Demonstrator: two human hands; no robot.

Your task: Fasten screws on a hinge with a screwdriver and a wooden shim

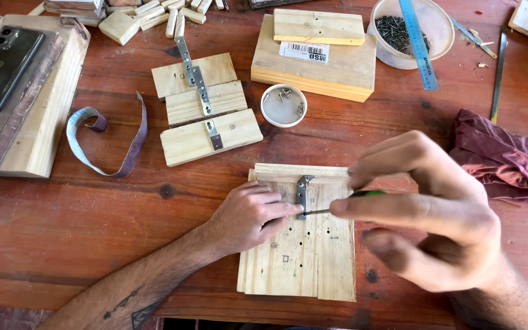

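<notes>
1. Currently: left hand (pixel 249 217) lies flat on pine board (pixel 300 244), near-centre of red wooden table (pixel 62 244); fingers together, fingertips touching small metal bracket (pixel 303 194) to pin it.
2. Right hand (pixel 426 211) – thumb & forefinger pinched on green-handled screwdriver (pixel 343 201); thin shaft points left, tip at bracket's near end.
3. Bracket stands across joint w/ a narrow strip at board's far edge. Screw itself too small to tell.
4. Judgement: keep driver in line w/ the screw, press steady, turn slow; left fingertips should hold the bracket square w/o crowding the tip, since a slip would hit them.
5. Far-left of board: three wood blocks w/ metal straps (pixel 206 110).
6. Far centre: white lid w/ screws (pixel 283 105); stacked blocks behind.
7. Far right: tub of nails (pixel 398 30), blue ruler (pixel 418 43).
8. Right: maroon cloth (pixel 502 156). Left: sanding belt (pixel 108 140), phone (pixel 1 64).
</notes>
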